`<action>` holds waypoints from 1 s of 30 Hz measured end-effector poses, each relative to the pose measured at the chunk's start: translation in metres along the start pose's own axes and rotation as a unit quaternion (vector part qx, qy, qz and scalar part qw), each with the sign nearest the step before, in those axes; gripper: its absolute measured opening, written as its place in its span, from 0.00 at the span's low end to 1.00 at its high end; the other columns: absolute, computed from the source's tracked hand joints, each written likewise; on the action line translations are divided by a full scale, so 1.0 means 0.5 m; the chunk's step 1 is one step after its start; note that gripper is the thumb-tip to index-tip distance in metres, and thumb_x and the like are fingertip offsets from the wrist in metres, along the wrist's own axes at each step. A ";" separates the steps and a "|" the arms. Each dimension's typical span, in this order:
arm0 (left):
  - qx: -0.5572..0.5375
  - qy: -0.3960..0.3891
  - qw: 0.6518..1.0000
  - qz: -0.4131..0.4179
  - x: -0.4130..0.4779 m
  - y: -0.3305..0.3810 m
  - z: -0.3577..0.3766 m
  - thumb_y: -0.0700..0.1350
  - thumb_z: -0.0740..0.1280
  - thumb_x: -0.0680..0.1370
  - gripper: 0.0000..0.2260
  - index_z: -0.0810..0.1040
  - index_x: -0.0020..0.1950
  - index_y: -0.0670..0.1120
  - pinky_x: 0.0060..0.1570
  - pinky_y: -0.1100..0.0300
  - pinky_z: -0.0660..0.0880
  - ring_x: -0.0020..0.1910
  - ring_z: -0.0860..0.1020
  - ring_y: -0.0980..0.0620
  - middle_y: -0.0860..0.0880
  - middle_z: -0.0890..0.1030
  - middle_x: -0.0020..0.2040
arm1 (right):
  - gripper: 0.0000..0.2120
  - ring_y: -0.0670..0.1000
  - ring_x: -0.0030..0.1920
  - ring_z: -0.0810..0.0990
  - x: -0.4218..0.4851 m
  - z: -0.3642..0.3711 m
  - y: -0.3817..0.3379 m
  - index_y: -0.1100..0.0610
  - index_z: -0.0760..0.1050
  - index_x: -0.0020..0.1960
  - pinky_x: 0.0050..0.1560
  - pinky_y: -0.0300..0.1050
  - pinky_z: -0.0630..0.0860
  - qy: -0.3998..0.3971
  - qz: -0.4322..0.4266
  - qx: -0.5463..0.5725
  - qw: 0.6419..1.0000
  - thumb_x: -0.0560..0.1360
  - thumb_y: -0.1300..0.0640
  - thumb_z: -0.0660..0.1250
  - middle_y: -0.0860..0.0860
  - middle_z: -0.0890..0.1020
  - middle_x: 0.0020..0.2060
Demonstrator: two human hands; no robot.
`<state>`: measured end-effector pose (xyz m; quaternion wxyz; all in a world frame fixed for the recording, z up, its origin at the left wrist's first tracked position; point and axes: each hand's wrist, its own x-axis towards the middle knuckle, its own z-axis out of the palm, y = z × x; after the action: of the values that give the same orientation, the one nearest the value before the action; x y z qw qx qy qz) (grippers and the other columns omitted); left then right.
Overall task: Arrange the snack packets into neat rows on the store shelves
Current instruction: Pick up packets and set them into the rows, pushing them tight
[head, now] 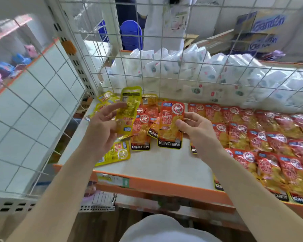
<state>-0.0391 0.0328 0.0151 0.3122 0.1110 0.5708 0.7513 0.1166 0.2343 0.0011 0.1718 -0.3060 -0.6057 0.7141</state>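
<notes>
My left hand (103, 126) pinches a yellow snack packet (129, 109), held upright above the shelf with its back label toward me. My right hand (198, 130) grips a red KONCHEW packet (171, 124) by its right edge, thumb on the front. Loose red packets (141, 135) and yellow packets (116, 152) lie jumbled under and between my hands. To the right, red packets (262, 137) lie in neat overlapping rows across the white shelf (164, 165).
A white wire grid (164, 67) backs the shelf, with white packets (191, 67) piled behind it. A second wire panel (33, 102) closes the left side. The shelf's orange front edge (164, 187) runs below my arms. Cardboard boxes (262, 30) stand at the far right.
</notes>
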 end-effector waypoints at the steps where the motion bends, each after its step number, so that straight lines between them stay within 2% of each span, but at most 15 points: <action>1: -0.029 -0.016 0.999 -0.011 -0.013 -0.009 0.021 0.23 0.60 0.63 0.29 0.85 0.54 0.48 0.43 0.48 0.78 0.42 0.77 0.46 0.44 0.79 0.53 | 0.08 0.46 0.43 0.85 -0.007 -0.013 -0.002 0.56 0.78 0.54 0.44 0.40 0.81 0.002 -0.002 0.001 1.000 0.77 0.65 0.70 0.49 0.87 0.43; 4: -0.129 -0.055 0.989 -0.048 -0.053 -0.037 0.077 0.26 0.62 0.62 0.28 0.85 0.54 0.48 0.40 0.49 0.83 0.42 0.81 0.47 0.47 0.81 0.49 | 0.10 0.50 0.47 0.84 -0.032 -0.054 -0.006 0.56 0.78 0.57 0.54 0.51 0.81 0.009 -0.005 0.001 1.000 0.77 0.64 0.71 0.55 0.87 0.48; 7: -0.162 -0.091 0.981 -0.060 -0.094 -0.060 0.130 0.26 0.63 0.56 0.34 0.85 0.57 0.49 0.43 0.46 0.82 0.50 0.83 0.43 0.49 0.82 0.56 | 0.11 0.53 0.48 0.83 -0.060 -0.102 -0.017 0.57 0.77 0.57 0.60 0.58 0.78 0.015 -0.012 0.010 1.000 0.76 0.64 0.71 0.56 0.86 0.50; 10: -0.179 -0.099 0.978 -0.045 -0.129 -0.082 0.175 0.24 0.58 0.56 0.39 0.85 0.60 0.51 0.44 0.45 0.81 0.58 0.80 0.43 0.54 0.81 0.58 | 0.08 0.50 0.45 0.84 -0.084 -0.163 -0.031 0.56 0.78 0.53 0.53 0.50 0.82 0.021 -0.021 0.029 0.999 0.76 0.65 0.70 0.52 0.86 0.45; 12: -0.182 -0.134 0.974 -0.018 -0.151 -0.091 0.205 0.26 0.68 0.53 0.40 0.83 0.62 0.52 0.47 0.43 0.80 0.67 0.73 0.43 0.54 0.78 0.61 | 0.08 0.48 0.43 0.85 -0.097 -0.205 -0.038 0.56 0.78 0.52 0.45 0.43 0.82 0.021 -0.027 0.032 0.999 0.76 0.66 0.70 0.49 0.87 0.41; 14: -0.172 -0.164 0.971 0.001 -0.169 -0.106 0.230 0.29 0.77 0.55 0.39 0.82 0.64 0.51 0.48 0.41 0.79 0.63 0.76 0.46 0.49 0.77 0.61 | 0.08 0.46 0.42 0.85 -0.110 -0.240 -0.045 0.57 0.78 0.53 0.40 0.39 0.80 0.013 -0.026 0.039 0.999 0.76 0.65 0.70 0.48 0.87 0.41; 16: -0.158 -0.132 0.979 0.004 -0.185 -0.116 0.262 0.26 0.74 0.59 0.35 0.83 0.63 0.50 0.47 0.42 0.80 0.54 0.80 0.48 0.44 0.77 0.57 | 0.08 0.47 0.42 0.86 -0.122 -0.271 -0.048 0.57 0.78 0.54 0.40 0.37 0.79 0.005 -0.024 0.043 0.999 0.76 0.65 0.71 0.50 0.87 0.43; 17: -0.148 -0.112 0.983 0.013 -0.190 -0.123 0.277 0.28 0.75 0.59 0.31 0.85 0.58 0.50 0.46 0.44 0.80 0.51 0.81 0.50 0.44 0.79 0.56 | 0.09 0.47 0.43 0.86 -0.128 -0.283 -0.050 0.57 0.78 0.54 0.40 0.37 0.79 0.002 -0.022 0.045 0.999 0.76 0.65 0.71 0.50 0.87 0.44; 19: -0.087 -0.030 0.996 0.013 -0.204 -0.130 0.312 0.38 0.76 0.63 0.12 0.87 0.43 0.51 0.42 0.50 0.79 0.42 0.81 0.55 0.50 0.82 0.43 | 0.09 0.48 0.44 0.86 -0.139 -0.305 -0.050 0.58 0.78 0.55 0.41 0.37 0.80 -0.007 -0.019 0.046 0.999 0.76 0.65 0.71 0.52 0.87 0.45; 20: -0.046 0.027 0.999 0.009 -0.211 -0.131 0.328 0.41 0.76 0.66 0.04 0.85 0.36 0.51 0.40 0.54 0.76 0.37 0.77 0.57 0.52 0.79 0.36 | 0.09 0.48 0.45 0.86 -0.143 -0.314 -0.047 0.58 0.78 0.56 0.42 0.37 0.80 -0.012 -0.018 0.038 0.999 0.76 0.65 0.71 0.52 0.87 0.46; 22: 0.041 0.120 0.992 0.008 -0.213 -0.145 0.336 0.45 0.74 0.72 0.10 0.82 0.31 0.51 0.38 0.59 0.68 0.32 0.71 0.58 0.55 0.74 0.30 | 0.12 0.49 0.46 0.85 -0.150 -0.325 -0.042 0.59 0.78 0.58 0.45 0.39 0.80 -0.020 -0.016 0.016 1.000 0.76 0.63 0.72 0.53 0.86 0.47; 24: 0.071 0.178 0.981 0.011 -0.220 -0.150 0.344 0.51 0.76 0.68 0.07 0.82 0.37 0.50 0.42 0.58 0.69 0.37 0.73 0.54 0.53 0.77 0.36 | 0.13 0.50 0.48 0.85 -0.153 -0.332 -0.032 0.59 0.78 0.60 0.48 0.42 0.80 -0.018 -0.017 -0.005 1.000 0.75 0.62 0.73 0.53 0.86 0.48; 26: 0.078 0.197 0.977 0.006 -0.228 -0.154 0.349 0.53 0.76 0.63 0.14 0.81 0.42 0.47 0.48 0.56 0.74 0.41 0.78 0.52 0.49 0.81 0.42 | 0.13 0.49 0.47 0.85 -0.157 -0.334 -0.020 0.57 0.78 0.58 0.51 0.44 0.81 -0.019 -0.018 -0.029 0.999 0.75 0.60 0.73 0.50 0.86 0.46; 28: 0.089 0.196 0.977 -0.007 -0.233 -0.155 0.350 0.54 0.75 0.63 0.16 0.80 0.46 0.47 0.53 0.56 0.75 0.44 0.80 0.55 0.50 0.83 0.45 | 0.13 0.48 0.48 0.85 -0.163 -0.331 -0.007 0.56 0.78 0.59 0.53 0.45 0.81 -0.020 -0.019 -0.056 0.998 0.75 0.59 0.74 0.48 0.86 0.45; 30: 0.099 0.180 0.978 -0.019 -0.231 -0.158 0.344 0.55 0.76 0.64 0.21 0.81 0.50 0.45 0.55 0.56 0.77 0.49 0.82 0.53 0.49 0.84 0.48 | 0.15 0.48 0.48 0.85 -0.171 -0.324 0.002 0.56 0.78 0.60 0.52 0.43 0.81 -0.022 -0.020 -0.080 0.996 0.75 0.58 0.74 0.49 0.86 0.46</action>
<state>0.1679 0.1118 0.0193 0.2058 -0.0068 0.6912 0.6927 0.2856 0.3044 0.0069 0.1480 -0.2905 -0.6707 0.6663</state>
